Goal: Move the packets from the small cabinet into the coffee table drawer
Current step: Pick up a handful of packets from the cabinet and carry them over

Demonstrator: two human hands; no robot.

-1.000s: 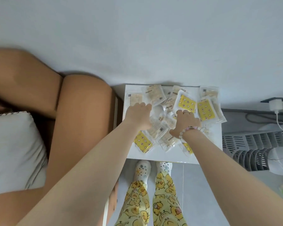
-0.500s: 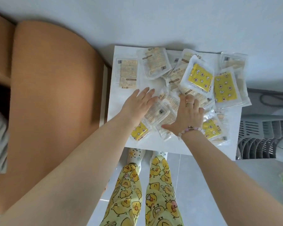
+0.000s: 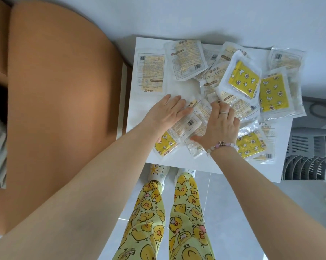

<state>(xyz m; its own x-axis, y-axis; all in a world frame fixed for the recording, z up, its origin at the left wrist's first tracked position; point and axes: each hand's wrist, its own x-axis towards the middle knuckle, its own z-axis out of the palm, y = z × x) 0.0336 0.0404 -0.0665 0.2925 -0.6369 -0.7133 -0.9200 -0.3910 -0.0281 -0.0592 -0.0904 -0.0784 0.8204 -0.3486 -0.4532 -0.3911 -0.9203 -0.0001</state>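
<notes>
Head view, looking straight down: the packets point(image 3: 186, 60) lie scattered and overlapping across the white top of the small cabinet point(image 3: 136, 113). At least a dozen show, though the overlap hides the exact number. Four lie with a yellow star-and-moon face up: two at the far right, one at the near left and one at the near right. The others show pale printed sides.

Two bare arms reach forward from the near edge, both palms down. The left hand point(image 3: 166, 113) lies flat, its fingers point(image 3: 174, 102) straight and held together, pointing to the far side, its inner edge against the small heap of central packets point(image 3: 188, 122). The right hand point(image 3: 220, 126), with a ring and a beaded bracelet point(image 3: 222, 145), is spread on the right side of the same heap, its fingers point(image 3: 222, 109) stretched over packets and the thumb reaching left. Neither hand grips anything; the heap sits between them.

An orange-brown sofa arm point(image 3: 55, 91) stands just left of the cabinet. Two legs in chick-print trousers point(image 3: 152, 212) stand on the tiled floor point(image 3: 233, 212).
</notes>
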